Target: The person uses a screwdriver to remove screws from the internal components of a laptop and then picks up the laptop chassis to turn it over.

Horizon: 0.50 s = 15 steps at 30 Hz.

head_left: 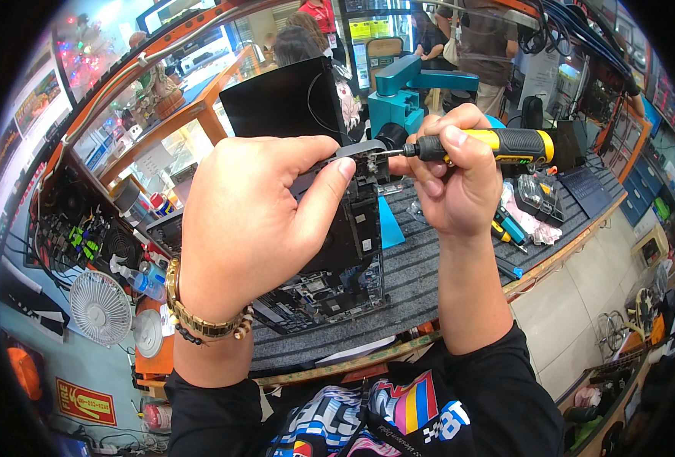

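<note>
Head view: I see both bare hands raised above the bench. On the left hand [250, 221], the thumb and index finger are closed to a narrow gap, pinching a small dark part [362, 151] with a curved grey edge and grey fluff along its side. The right hand [463, 183] has its thumb and fingers wrapped around the front of a yellow-and-black power screwdriver [516, 145], whose bit points left at that fluffy side. I cannot tell whether the tip touches it.

The part sits between the 2 hands, above the far end of an opened laptop chassis [364, 286] on the grey ribbed mat [421, 293]. The left hand's other 3 fingers are hidden behind its back, so I cannot tell how they are bent. That hand and wrist also cover much of the chassis. Just beyond the part stands a teal clamp-like tool [395, 107], its base blocked from me.
</note>
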Available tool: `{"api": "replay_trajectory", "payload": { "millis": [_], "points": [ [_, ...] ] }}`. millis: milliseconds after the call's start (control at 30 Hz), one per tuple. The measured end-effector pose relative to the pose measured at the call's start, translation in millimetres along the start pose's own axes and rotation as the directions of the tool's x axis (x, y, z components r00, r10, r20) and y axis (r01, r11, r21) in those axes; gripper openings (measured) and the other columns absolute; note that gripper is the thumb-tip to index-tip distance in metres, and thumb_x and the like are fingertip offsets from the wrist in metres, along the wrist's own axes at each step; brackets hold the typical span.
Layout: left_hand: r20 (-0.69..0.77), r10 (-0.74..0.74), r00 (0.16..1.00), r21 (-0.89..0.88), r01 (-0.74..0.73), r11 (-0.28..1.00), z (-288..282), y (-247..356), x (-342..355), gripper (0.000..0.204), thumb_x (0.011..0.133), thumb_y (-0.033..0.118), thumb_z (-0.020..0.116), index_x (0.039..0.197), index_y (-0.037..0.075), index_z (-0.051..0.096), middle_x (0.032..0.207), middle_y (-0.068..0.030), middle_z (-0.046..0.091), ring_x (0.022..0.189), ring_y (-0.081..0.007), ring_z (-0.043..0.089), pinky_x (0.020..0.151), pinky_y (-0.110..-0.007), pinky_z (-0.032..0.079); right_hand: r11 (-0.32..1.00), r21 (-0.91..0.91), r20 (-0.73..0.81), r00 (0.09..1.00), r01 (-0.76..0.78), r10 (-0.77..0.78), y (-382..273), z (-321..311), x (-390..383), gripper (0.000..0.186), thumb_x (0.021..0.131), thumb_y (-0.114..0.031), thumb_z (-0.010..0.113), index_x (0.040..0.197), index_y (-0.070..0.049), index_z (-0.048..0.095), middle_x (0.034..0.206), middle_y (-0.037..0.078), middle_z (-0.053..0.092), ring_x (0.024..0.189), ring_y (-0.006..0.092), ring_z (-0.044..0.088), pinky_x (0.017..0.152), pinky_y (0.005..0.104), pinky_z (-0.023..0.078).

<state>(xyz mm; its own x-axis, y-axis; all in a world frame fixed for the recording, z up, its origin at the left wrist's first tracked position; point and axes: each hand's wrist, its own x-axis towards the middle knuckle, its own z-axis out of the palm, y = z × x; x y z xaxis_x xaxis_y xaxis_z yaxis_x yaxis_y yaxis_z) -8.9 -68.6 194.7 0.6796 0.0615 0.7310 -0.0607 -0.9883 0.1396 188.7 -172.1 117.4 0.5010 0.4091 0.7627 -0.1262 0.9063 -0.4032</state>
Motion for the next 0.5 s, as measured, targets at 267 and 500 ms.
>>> {"api": "replay_trajectory", "payload": {
  "millis": [267,500],
  "points": [
    [0.000,-0.002,1.000,-0.006,0.002,1.000,-0.1,0.3,0.0,0.018,0.095,0.013,0.076,0.098,-0.005,0.078,0.069,-0.0162,0.070,0.056,-0.0233,0.065,0.055,-0.033,0.045,0.999,0.026,-0.008,1.000,-0.027,0.027,-1.0,0.4,-0.7,0.012,0.099,-0.012,0.063,0.094,-0.003,0.057,0.065,0.003,0.051,0.048,0.0057,0.041,0.072,0.0472,0.070],
    [-0.025,-0.036,0.999,0.000,0.036,0.999,0.5,2.7,1.4,0.017,0.090,0.017,0.079,0.090,0.000,0.079,0.068,-0.0183,0.069,0.060,-0.0350,0.069,0.055,-0.040,0.050,1.000,0.006,0.015,0.999,-0.029,0.029,0.4,-4.7,-1.6,0.012,0.098,-0.012,0.064,0.094,-0.004,0.057,0.068,0.003,0.052,0.048,0.0054,0.043,0.073,0.0473,0.070]
  ]
}}
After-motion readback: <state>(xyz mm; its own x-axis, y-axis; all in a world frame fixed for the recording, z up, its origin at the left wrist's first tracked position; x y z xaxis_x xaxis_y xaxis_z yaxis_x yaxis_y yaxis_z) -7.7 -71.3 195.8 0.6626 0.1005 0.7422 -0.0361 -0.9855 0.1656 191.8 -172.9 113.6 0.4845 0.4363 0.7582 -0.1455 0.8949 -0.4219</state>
